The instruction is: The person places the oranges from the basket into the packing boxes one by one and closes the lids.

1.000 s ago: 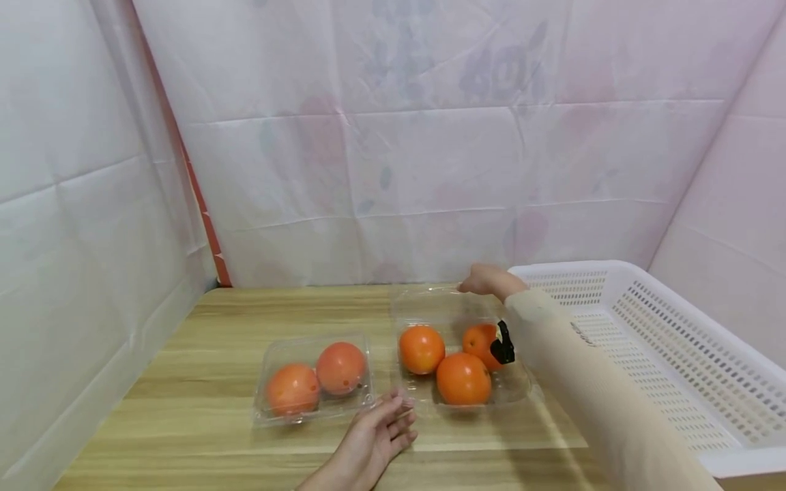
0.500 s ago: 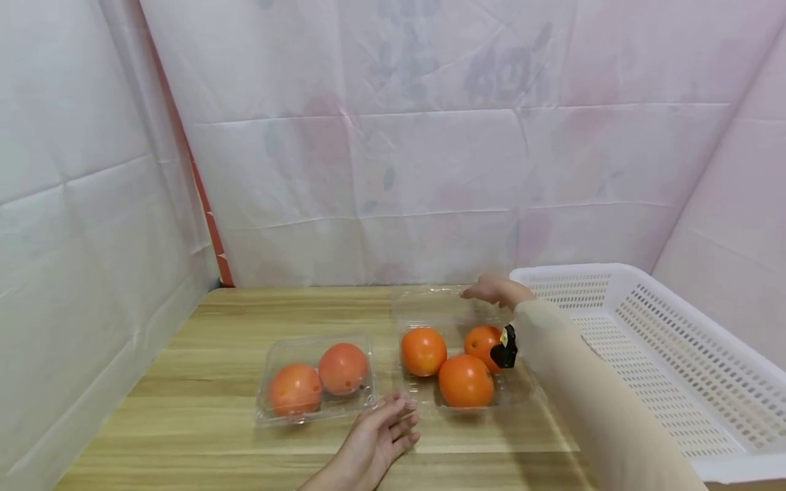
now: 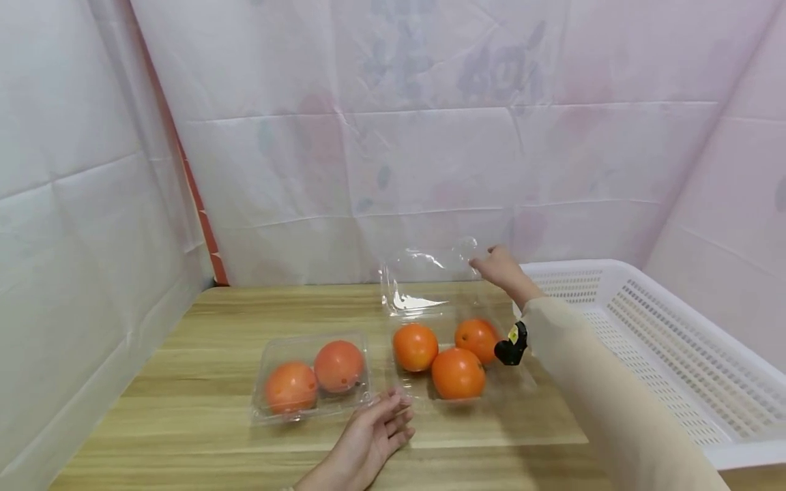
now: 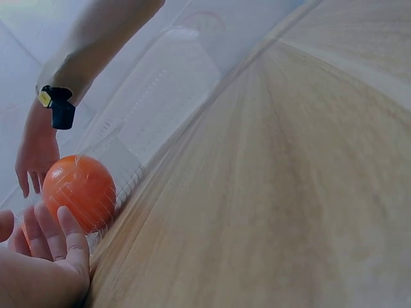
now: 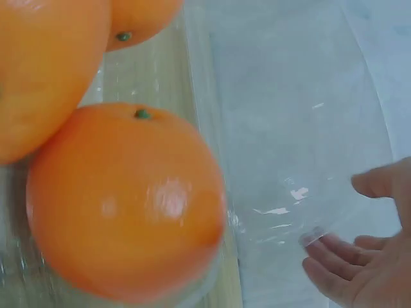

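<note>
A clear plastic clamshell box (image 3: 424, 390) holds three oranges (image 3: 457, 374) in its base. Its transparent lid (image 3: 417, 276) stands raised at the back, catching bright glare. My right hand (image 3: 505, 271) is at the lid's upper right corner. In the right wrist view the fingers (image 5: 337, 258) touch the lid's corner from behind, with the thumb held apart. My left hand (image 3: 368, 436) lies palm inward on the table, fingers loosely bent, fingertips right at the box's front left corner. In the left wrist view its fingers (image 4: 48, 234) overlap an orange (image 4: 83, 186).
To the left, a closed clear clamshell box (image 3: 276, 354) contains two oranges (image 3: 339, 366). A white perforated plastic basket (image 3: 694, 327) stands on the right. Pale patterned sheets (image 3: 430, 157) wall off the back and sides of the wooden table (image 3: 184, 409).
The lid has swung up from lying back on the table to standing raised, and my right hand has risen with it. My left hand has stayed in place.
</note>
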`<act>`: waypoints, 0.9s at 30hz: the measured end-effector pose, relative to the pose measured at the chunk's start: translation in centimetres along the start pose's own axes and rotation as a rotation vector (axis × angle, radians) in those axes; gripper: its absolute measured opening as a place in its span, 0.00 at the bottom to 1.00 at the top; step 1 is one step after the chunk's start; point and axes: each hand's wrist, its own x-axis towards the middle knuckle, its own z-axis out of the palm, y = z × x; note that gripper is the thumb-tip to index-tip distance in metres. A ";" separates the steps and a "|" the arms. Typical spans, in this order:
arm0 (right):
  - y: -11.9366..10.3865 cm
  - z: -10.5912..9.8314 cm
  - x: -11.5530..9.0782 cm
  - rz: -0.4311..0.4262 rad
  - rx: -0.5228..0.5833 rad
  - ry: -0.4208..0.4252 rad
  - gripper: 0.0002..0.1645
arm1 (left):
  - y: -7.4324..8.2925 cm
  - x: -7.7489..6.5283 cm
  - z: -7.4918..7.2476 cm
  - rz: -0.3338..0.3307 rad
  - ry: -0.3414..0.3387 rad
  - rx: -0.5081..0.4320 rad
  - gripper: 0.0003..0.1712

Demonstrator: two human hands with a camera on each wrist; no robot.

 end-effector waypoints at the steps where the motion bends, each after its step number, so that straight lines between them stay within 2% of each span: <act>1: 0.0 -0.2 -0.1 0.003 0.024 0.016 0.43 | 0.0 0.0 0.0 0.002 0.000 0.001 0.11; 7: 0.3 -1.5 -1.3 -0.019 0.148 0.068 0.30 | 0.1 0.3 0.0 -0.001 0.001 0.001 0.10; 17: -0.2 -2.2 -3.6 -0.131 0.227 0.147 0.28 | 0.3 0.7 -0.1 -0.003 -0.010 0.005 0.07; 23: -0.4 -2.4 -6.0 -0.235 0.080 0.286 0.19 | 0.3 0.8 -0.1 -0.007 -0.011 0.000 0.09; 27: -0.3 -2.1 -7.4 -0.291 0.015 0.326 0.15 | 0.4 0.9 -0.2 -0.010 -0.004 -0.008 0.10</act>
